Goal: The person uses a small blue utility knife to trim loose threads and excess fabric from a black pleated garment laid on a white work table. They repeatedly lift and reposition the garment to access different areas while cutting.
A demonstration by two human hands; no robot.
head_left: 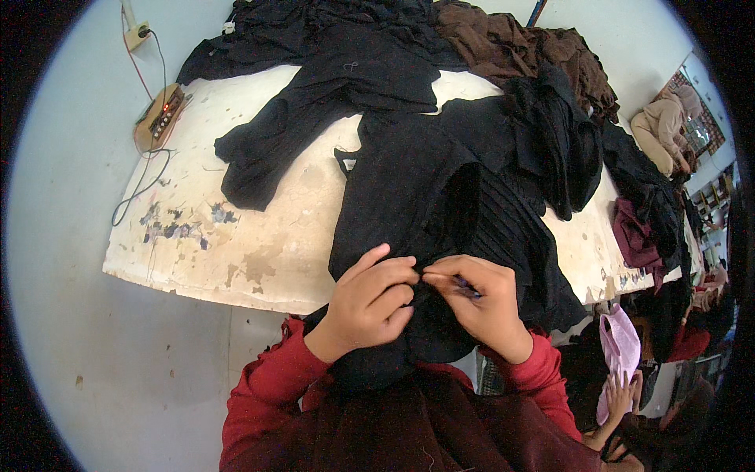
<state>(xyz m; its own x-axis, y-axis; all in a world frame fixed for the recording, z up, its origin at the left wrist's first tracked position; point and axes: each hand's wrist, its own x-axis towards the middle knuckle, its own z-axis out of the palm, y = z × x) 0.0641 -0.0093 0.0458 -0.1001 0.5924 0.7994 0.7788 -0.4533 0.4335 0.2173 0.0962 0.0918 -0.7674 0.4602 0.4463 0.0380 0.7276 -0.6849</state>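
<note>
A black garment (401,189) with a pleated part lies over the table's near edge and hangs down in front of me. My left hand (371,303) is closed on its cloth, thumb and fingers curled near the middle. Close beside it, my right hand (481,303) pinches at the same spot, fingertips almost meeting those of the left. A small dark purplish object (467,289) shows in the right palm; its kind is hidden by the fingers. What lies between the fingertips is too small to make out.
More black clothes (330,86) and a brown cloth heap (527,55) cover the table's (267,267) far side. A power strip (160,116) with cables sits at the left edge. At right are maroon cloth (637,236), another person's hand (621,393) with pink cloth (620,338), and a seated person (668,130).
</note>
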